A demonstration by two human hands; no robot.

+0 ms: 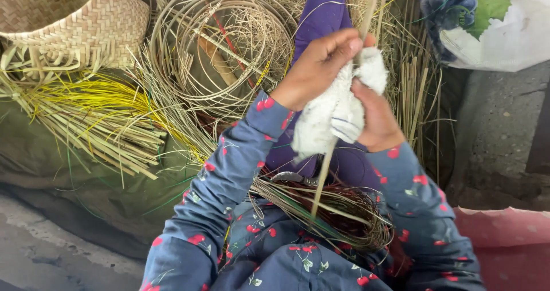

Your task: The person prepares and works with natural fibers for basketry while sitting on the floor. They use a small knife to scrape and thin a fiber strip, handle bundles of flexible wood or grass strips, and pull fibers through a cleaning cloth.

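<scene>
Two hands meet around one thin cane strip (pixel 344 96) that runs upright from the person's lap to the top edge of the view. The left hand (pixel 318 67) is curled shut with its fingers pinching the strip near the top, the knuckles turned toward the camera. The right hand (pixel 375 119) sits just below and beside it, its fingers closed on a white cloth (pixel 335 110) that is wrapped about the strip; the cloth hangs down between the two wrists. Both forearms, in blue sleeves printed with red cherries, rise from the bottom edge and converge at the strip.

The strip's lower end sinks into a coil of fine dark and pale fibres (pixel 332 208) lying across the lap. At the top left corner a woven straw basket (pixel 69 22) lies tipped on a green cloth (pixel 46 153); what it holds cannot be seen. Beside it rest yellow-green split strips (pixel 97 119) and a heap of coiled cane hoops (pixel 223 44). A white printed bag (pixel 498 27) stands at the top right corner.
</scene>
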